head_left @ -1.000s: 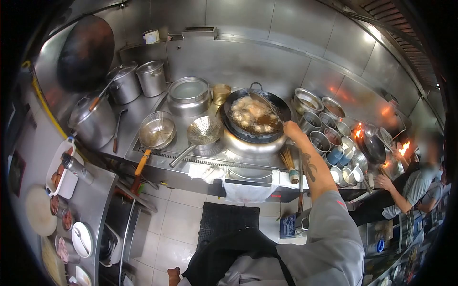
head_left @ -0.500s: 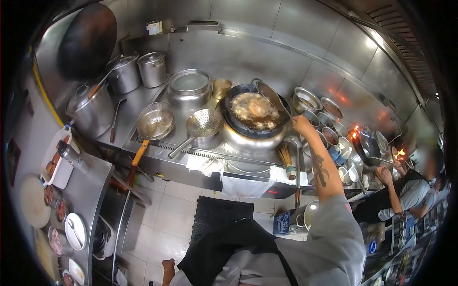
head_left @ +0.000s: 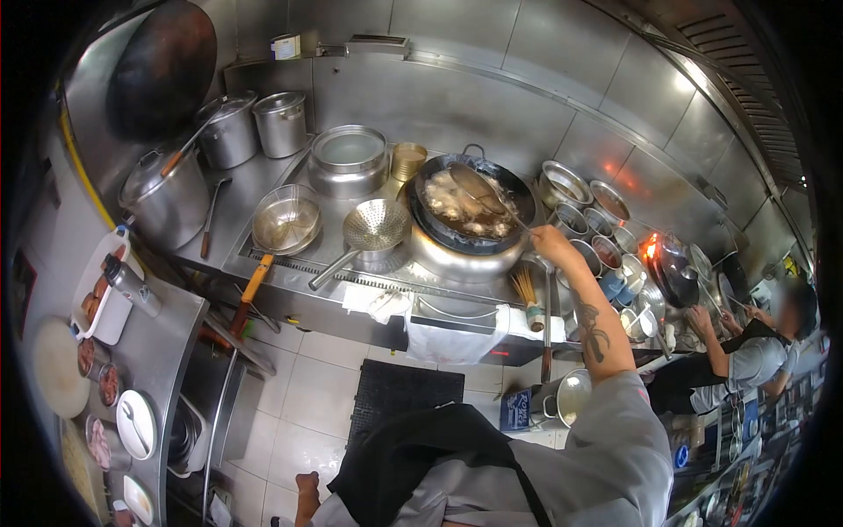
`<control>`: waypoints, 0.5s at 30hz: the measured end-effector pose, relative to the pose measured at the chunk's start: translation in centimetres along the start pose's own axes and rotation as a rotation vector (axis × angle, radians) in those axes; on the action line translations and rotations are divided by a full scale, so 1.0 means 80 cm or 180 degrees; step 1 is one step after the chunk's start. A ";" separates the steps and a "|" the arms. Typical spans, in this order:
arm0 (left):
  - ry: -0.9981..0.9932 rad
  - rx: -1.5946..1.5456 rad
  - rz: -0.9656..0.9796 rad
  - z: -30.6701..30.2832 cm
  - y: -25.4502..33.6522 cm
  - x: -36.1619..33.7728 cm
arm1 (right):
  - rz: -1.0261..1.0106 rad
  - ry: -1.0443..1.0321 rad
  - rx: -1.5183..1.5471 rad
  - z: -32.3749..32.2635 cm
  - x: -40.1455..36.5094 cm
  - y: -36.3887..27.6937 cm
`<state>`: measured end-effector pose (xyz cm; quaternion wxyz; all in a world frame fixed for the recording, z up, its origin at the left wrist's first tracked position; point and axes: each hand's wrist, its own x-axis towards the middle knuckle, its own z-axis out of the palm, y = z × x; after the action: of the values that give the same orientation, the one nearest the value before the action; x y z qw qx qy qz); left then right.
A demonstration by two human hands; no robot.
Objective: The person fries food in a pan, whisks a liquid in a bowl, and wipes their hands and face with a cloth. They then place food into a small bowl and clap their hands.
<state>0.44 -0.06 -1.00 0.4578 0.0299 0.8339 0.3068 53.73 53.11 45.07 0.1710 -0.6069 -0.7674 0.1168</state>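
1. Right hand (head_left: 553,245): closed round the far end of the ladle (head_left: 476,186) handle, arm stretched out; likely gripped there so the fingers sit clear of hot oil
2. Ladle: bowl tilted over the food (head_left: 443,200) in the wok (head_left: 428,224), handle sloping across the rim; can't tell if the bowl touches the food or how deep it sits
3. Food: pale pieces, spread in bubbling oil, partly hidden by the bowl
4. Wok: seated on a round metal stand (head_left: 465,264), probably for stability; loop handle upright at the back
5. Left hand (head_left: 307,482): low, beside the body, well apart from the stove; finger opening and any hold can't be told
6. Strainer (head_left: 376,222): on a small pot, likely so drips land inside; handle points to the person
7. Wire strainer (head_left: 286,218): left of it, wooden handle out past the front edge, easy to grab
8. Brush (head_left: 526,286): near the wok stand, by the front edge, within arm's reach
9. Co-worker (head_left: 753,358): at another wok (head_left: 676,274) to the right, hands well apart from the person's own
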 end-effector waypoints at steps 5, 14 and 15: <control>0.0222 0.0118 0.0039 0.016 -0.039 0.048 | -0.0008 0.0250 -0.0185 0.027 0.009 -0.005; 0.0343 0.0080 0.0271 0.025 -0.057 0.045 | 0.0077 0.0069 -0.0464 0.030 0.023 -0.008; 0.0327 0.0263 0.0290 0.024 -0.057 0.039 | -0.0003 0.0209 -0.0360 0.024 0.023 -0.005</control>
<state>1.19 -1.76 -6.52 0.3984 0.0709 0.8660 0.2938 52.21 54.87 43.68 0.1616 -0.6187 -0.7670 0.0531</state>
